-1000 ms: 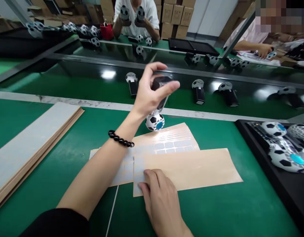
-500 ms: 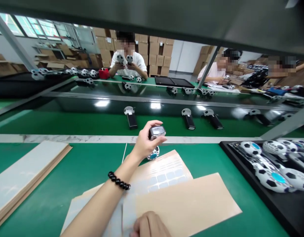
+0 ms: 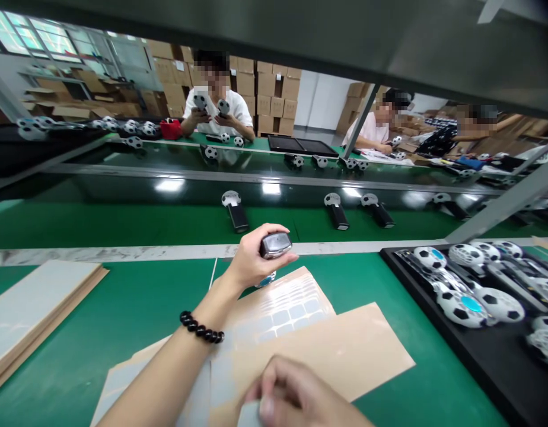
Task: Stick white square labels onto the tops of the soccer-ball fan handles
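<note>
My left hand [image 3: 249,258], with a black bead bracelet on the wrist, is closed around the dark handle [image 3: 276,245] of a soccer-ball-patterned handheld device. Its glossy handle end faces me; below the hand, part of its round head with a blue disc [image 3: 265,280] shows. My right hand [image 3: 296,394], slightly blurred at the bottom edge, pinches a pale grey-blue sticker [image 3: 249,415]. Under both hands lie sheets with rows of pale square stickers [image 3: 296,314] and a tan backing sheet [image 3: 345,344].
A black tray [image 3: 478,362] of ball-patterned devices stands at right, a stack of pale sheets [image 3: 38,308] at left. Beyond a white rail [image 3: 136,254], several devices lie on the green belt [image 3: 100,222]. Co-workers sit across it. An overhead shelf [image 3: 274,35] crosses the top.
My right hand has risen and turned, and a pale sticker now shows in its fingers. My left hand keeps hold of the device, slightly turned. The whole view has shifted a little.
</note>
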`<state>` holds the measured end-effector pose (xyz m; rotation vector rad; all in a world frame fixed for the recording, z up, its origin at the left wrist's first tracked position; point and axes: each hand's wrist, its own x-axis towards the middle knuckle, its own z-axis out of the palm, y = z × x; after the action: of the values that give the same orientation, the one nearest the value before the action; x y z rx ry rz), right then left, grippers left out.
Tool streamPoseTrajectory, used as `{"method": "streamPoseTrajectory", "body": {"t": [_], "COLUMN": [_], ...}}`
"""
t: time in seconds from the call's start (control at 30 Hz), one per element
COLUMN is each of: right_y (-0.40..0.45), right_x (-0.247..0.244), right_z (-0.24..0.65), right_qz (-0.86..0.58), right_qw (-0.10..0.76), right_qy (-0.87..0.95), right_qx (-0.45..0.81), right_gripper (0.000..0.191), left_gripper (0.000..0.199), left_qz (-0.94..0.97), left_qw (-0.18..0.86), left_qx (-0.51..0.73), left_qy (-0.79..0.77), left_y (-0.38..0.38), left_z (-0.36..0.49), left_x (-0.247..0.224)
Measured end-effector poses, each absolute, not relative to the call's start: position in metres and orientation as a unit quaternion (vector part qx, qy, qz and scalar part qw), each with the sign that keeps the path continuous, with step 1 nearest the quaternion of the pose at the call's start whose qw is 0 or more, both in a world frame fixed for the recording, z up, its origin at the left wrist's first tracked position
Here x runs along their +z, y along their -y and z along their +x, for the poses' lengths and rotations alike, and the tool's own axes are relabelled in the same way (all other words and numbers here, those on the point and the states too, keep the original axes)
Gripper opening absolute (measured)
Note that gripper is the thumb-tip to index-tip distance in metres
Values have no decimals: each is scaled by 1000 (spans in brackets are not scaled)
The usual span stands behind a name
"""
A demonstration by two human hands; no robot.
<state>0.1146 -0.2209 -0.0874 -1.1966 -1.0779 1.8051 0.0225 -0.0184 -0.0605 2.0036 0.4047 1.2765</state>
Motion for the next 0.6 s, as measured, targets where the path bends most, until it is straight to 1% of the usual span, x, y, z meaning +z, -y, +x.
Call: {"method": "streamPoseTrajectory", "body": {"t": [0.03, 0.1, 0.23, 0.3, 0.37, 0.5, 0.6], "right_y": [213, 196, 165, 155, 150, 146, 146], "right_x": [-72, -37, 23, 38, 44, 41, 40], "right_z": [126, 144, 160, 159, 157, 154, 155], "right_qz": [-456, -455, -461, -476, -484, -483, -488], "right_qw": [391, 451, 557, 573, 574, 582, 580], "right_qy": [414, 410, 443, 465, 481, 482, 483], "right_qx": [684, 650, 530, 479, 453, 443, 440], "right_gripper": [45, 44, 25, 16, 14, 12, 11], "left_gripper": [36, 34, 31, 28, 27, 25, 25], "left_qz": [791, 817, 853, 866, 873, 877, 877], "left_qw": [337, 297, 229, 199, 173, 140, 136], "left_qx": [491, 481, 464, 457, 455, 460, 459], "left_qy": [-143, -117, -63, -37, -21, -18, -22], "left_y": [19, 20, 27, 31, 34, 36, 35], "left_z": [21, 15, 4, -1, -3, -3, -1], "left_x": [-56, -44, -16, -6, 1, 4, 3]}}
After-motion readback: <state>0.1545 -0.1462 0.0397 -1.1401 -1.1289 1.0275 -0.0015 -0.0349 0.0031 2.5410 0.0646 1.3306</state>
